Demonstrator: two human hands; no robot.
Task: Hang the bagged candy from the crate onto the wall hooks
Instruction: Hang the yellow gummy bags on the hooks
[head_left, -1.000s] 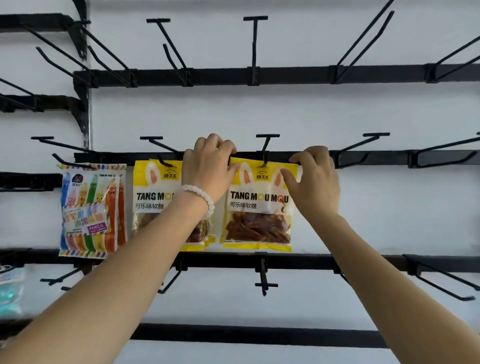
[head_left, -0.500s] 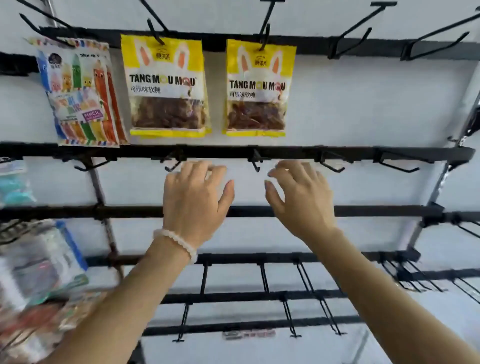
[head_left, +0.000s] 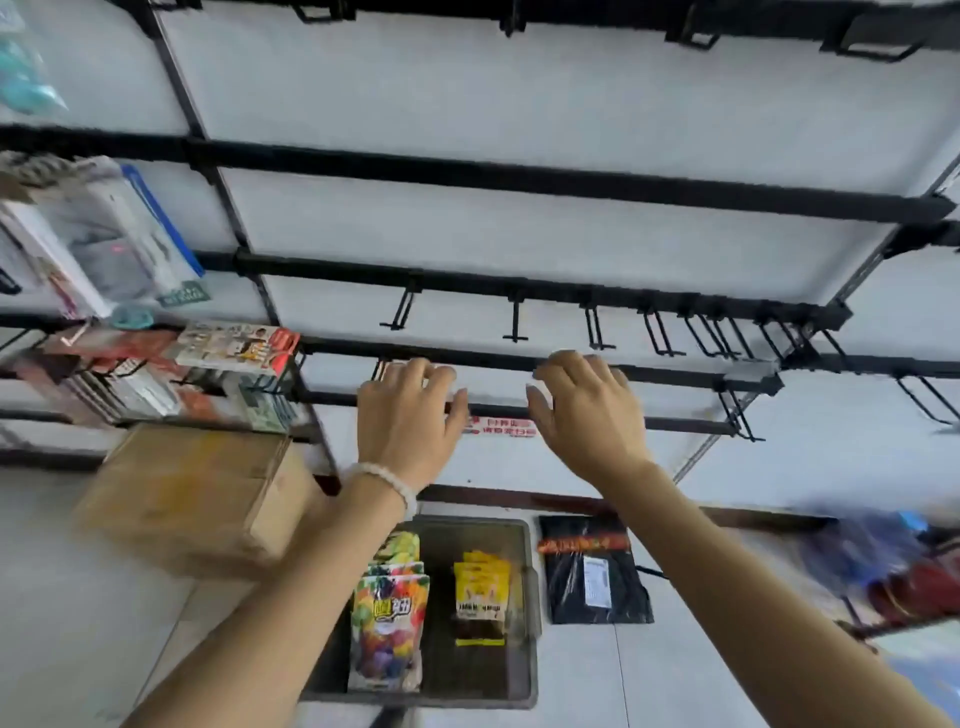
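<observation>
A dark crate (head_left: 523, 623) sits on the floor below the wall rack. Inside it stand colourful fruit-candy bags (head_left: 387, 631) on the left and yellow candy bags (head_left: 480, 597) on the right. My left hand (head_left: 410, 415), with a white bead bracelet at the wrist, and my right hand (head_left: 584, 410) hover side by side in front of the lower rails, fingers relaxed and spread, holding nothing. Bare black wall hooks (head_left: 514, 322) jut from the rail above my hands.
A cardboard box (head_left: 197, 499) sits on the floor left of the crate. A black plastic parcel (head_left: 592, 569) lies to the crate's right. Packaged goods (head_left: 156, 374) hang on the rack at left. Blurred blue and red items (head_left: 893, 566) lie at far right.
My view has swung down from the hung yellow bags to the floor crate. Both hands let go of the yellow bag and dropped lower, empty.
</observation>
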